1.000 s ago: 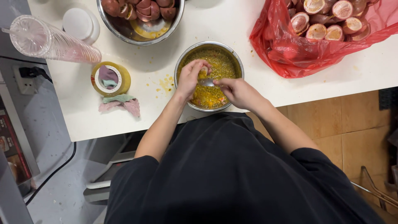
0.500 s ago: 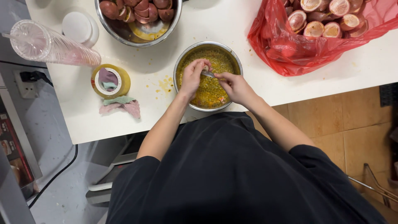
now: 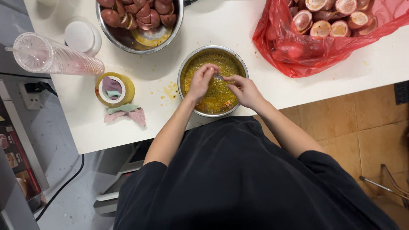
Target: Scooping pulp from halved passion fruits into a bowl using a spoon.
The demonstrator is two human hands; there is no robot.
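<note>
Two hands meet over a steel bowl of yellow seedy pulp that sits at the near edge of the white desk — its rim almost reaches that edge. The left hand is curled narrow over the pulp, and whether it holds anything cannot be told. The right hand pinches a small metal spoon that points toward the left hand.

At the far edge stands a larger steel bowl with emptied fruit shells. A red bag of cut fruit halves fills the far right corner. Toward the left edge lie a stack of clear cups on its side, a white lid, a roll of tape and a cloth — bare desk lies between these and the near bowl, spotted with yellow drips. Right of the person, brown floor tiles show below the desk.
</note>
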